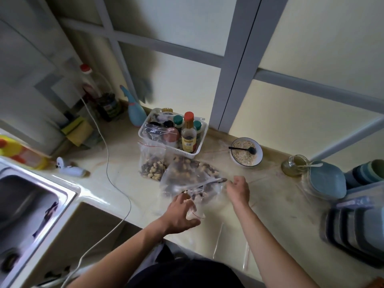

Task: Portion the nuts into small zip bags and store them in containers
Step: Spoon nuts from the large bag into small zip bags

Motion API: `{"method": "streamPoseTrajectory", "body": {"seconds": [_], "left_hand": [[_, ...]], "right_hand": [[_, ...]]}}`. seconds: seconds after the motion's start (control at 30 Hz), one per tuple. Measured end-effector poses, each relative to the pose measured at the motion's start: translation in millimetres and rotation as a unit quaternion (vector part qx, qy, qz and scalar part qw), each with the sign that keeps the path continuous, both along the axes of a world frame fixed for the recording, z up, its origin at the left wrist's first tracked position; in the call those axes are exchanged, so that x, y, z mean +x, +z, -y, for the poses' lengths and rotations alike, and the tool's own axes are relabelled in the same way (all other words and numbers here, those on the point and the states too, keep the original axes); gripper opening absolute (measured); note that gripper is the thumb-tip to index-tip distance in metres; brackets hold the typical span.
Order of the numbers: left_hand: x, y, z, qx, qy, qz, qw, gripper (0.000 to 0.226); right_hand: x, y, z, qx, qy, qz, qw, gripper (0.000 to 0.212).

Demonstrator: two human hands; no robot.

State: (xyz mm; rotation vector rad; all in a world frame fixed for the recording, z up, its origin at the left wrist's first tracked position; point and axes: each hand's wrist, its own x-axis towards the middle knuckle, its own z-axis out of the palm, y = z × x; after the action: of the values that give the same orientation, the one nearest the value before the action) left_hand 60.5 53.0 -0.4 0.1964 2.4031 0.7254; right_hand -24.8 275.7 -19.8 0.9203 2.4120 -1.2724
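A large clear bag of mixed nuts (pixel 193 171) lies open on the counter in front of me. My left hand (pixel 180 215) grips a small zip bag (pixel 197 206) that holds a few nuts, its mouth toward the large bag. My right hand (pixel 238 189) holds a spoon (pixel 214 181) whose bowl reaches into the large bag. A filled small zip bag of nuts (pixel 152 163) stands upright behind, leaning on a white basket (pixel 199 146).
The white basket holds sauce bottles and another zip bag. A bowl of oats (pixel 246 152) with a black spoon sits to the right, then a glass jar (pixel 294 166) and stacked teal containers (pixel 353 221). A sink (pixel 27 196) and a white cable (pixel 116 183) lie left.
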Motion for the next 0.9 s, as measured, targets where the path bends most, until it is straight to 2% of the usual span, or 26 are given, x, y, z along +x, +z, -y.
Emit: {"method": "streamPoseTrajectory", "body": {"seconds": [0.07, 0.13, 0.27, 0.37, 0.43, 0.5, 0.6, 0.7, 0.8, 0.9], "left_hand": [[-1.6, 2.8, -1.0, -0.012, 0.006, -0.012, 1.000, 0.070], [-4.2, 4.5, -2.0, -0.028, 0.012, -0.028, 0.999, 0.068], [-10.4, 5.5, -1.7, -0.085, 0.065, -0.012, 0.994, 0.069], [-16.4, 4.1, -0.7, -0.141, 0.131, -0.035, 0.981, 0.068], [-19.0, 2.9, 1.6, -0.165, 0.161, -0.042, 0.972, 0.066], [-20.2, 1.8, 3.8, -0.178, 0.159, -0.038, 0.970, 0.064], [-24.4, 4.2, 5.2, -0.164, 0.153, -0.038, 0.974, 0.060], [-29.2, 5.1, 8.4, -0.118, 0.167, -0.026, 0.979, 0.053], [-31.9, 4.7, 14.1, -0.059, 0.211, -0.032, 0.975, 0.063], [-34.8, 3.7, 18.0, -0.058, 0.250, -0.045, 0.966, 0.059]], "right_hand": [[-8.9, -20.5, -5.4, -0.093, -0.005, 0.031, 0.995, 0.052], [-10.8, -30.1, -8.1, -0.140, 0.002, 0.026, 0.990, 0.038], [-9.5, -11.2, 4.5, -0.085, -0.030, -0.065, 0.994, 0.008], [0.7, 12.8, 27.2, -0.132, -0.012, -0.141, 0.981, 0.012], [8.9, 20.5, 44.1, -0.225, 0.023, -0.144, 0.963, 0.016], [15.7, 22.7, 60.6, -0.279, 0.061, -0.131, 0.949, 0.018], [20.8, 15.3, 80.7, -0.211, 0.154, -0.096, 0.960, 0.015], [18.0, 18.9, 87.3, -0.171, 0.168, -0.094, 0.966, 0.020], [13.2, 31.7, 75.1, -0.123, 0.171, -0.140, 0.968, 0.026], [11.8, 40.6, 52.2, -0.001, 0.180, -0.230, 0.957, 0.031]]}}
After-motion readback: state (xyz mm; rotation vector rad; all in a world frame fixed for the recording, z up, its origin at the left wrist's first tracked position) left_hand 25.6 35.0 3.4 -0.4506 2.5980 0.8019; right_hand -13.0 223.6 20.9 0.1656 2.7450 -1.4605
